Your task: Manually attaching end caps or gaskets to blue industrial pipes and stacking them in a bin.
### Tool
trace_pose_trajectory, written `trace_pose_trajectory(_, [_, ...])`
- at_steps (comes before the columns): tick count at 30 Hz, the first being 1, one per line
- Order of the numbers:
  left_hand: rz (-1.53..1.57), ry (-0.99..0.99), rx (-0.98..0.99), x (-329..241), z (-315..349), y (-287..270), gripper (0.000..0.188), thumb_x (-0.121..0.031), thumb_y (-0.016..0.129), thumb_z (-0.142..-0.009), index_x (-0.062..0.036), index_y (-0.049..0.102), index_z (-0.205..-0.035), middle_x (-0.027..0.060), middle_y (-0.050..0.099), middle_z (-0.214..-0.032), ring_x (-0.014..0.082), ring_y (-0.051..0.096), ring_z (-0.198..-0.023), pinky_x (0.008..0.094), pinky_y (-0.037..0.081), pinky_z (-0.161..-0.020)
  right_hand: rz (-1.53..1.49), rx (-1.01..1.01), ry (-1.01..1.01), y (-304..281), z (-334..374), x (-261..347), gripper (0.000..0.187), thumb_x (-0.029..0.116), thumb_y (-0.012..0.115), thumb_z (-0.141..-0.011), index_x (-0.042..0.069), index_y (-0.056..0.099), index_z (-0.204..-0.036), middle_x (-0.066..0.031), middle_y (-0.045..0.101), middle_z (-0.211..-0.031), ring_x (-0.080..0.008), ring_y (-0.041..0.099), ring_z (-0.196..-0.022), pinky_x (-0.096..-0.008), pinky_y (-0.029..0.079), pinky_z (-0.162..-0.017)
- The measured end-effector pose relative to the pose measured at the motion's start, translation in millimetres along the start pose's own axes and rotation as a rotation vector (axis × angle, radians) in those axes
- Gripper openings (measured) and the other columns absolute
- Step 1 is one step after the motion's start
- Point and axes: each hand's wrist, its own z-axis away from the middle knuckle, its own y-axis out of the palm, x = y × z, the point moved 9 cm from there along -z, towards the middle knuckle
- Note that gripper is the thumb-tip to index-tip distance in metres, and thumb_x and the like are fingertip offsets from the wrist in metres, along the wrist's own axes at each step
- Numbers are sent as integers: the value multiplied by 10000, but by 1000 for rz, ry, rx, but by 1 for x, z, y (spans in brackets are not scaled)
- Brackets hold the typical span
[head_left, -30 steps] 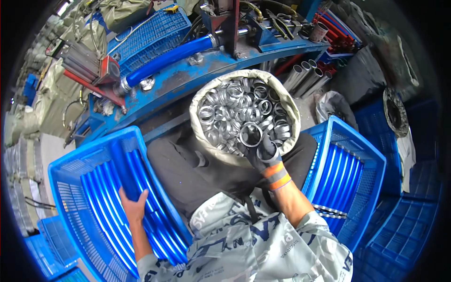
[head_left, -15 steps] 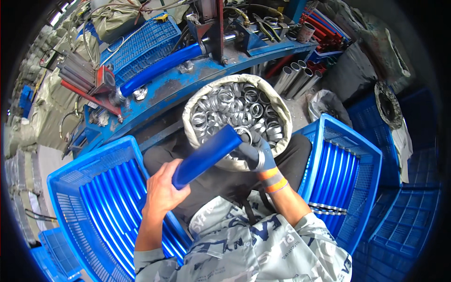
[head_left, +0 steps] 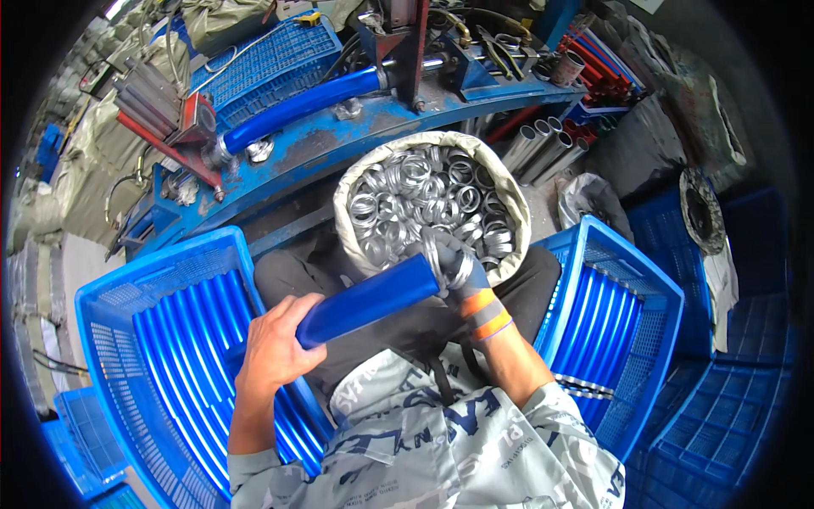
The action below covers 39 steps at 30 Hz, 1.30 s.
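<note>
now the bare left hand (head_left: pixel 275 346) has lifted a blue tube (head_left: pixel 366 301) out of the left crate (head_left: pixel 110 297) to mid-frame, fingers wrapped round it; the gloved right hand (head_left: pixel 458 270) clasps a metal ring (head_left: pixel 434 254) against its end, by the ring sack (head_left: pixel 509 204).

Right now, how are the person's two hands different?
The left hand is bare, but the right hand wears a dark glove with orange cuff stripes. The left hand grips the near end of the blue tube; the right hand holds a silver ring at the far end. Both touch the same tube.
</note>
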Motion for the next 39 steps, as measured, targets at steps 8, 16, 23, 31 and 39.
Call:
trace_pose_trajectory(8, [38, -6, 54, 2, -2, 3, 632, -167, 851, -720, -124, 738, -1340, 145, 743, -1067, 416, 753, -984, 501, 612, -859, 80, 231, -53, 20, 15, 16, 852, 432, 791, -1070, -43, 471, -1700, -154, 711, -1504, -199, 721, -1298, -358, 571, -1116])
trace_pose_trajectory(16, [56, -45, 141, -5, -4, 6, 657, -123, 856, -690, -95, 752, -1338, 156, 783, -1115, 408, 775, -1018, 468, 617, -912, 243, 418, -173, 24, 38, 32, 1191, 637, 901, -916, -52, 390, -1742, -180, 645, -1591, -262, 642, -1441, -407, 477, -1249])
trace_pose_trajectory(23, [4, -91, 136, 8, 1, 4, 674, -137, 844, -674, -86, 753, -1340, 164, 791, -1126, 412, 776, -1037, 483, 614, -932, 105, 329, -69, 26, 55, 46, 1213, 214, 1084, -749, -18, 425, -1740, -155, 647, -1601, -248, 641, -1438, -413, 495, -1222])
trace_pose_trajectory(31, [-12, -129, 172, 14, 3, 4, 681, -156, 838, -674, -92, 752, -1347, 170, 785, -1114, 414, 766, -1055, 486, 608, -937, 680, 342, -414, 41, 57, 67, 1017, 280, 1073, -757, -19, 617, -1614, -164, 652, -1576, -294, 576, -1517, -409, 388, -1285])
trace_pose_trajectory(39, [-9, -68, -3, 10, 9, 18, 664, -128, 836, -695, -100, 751, -1353, 162, 773, -1095, 408, 779, -1016, 470, 620, -911, 605, 305, -257, 49, 62, 90, 838, 161, 995, -842, -38, 641, -1575, -158, 754, -1386, -272, 725, -1279, -381, 529, -1138])
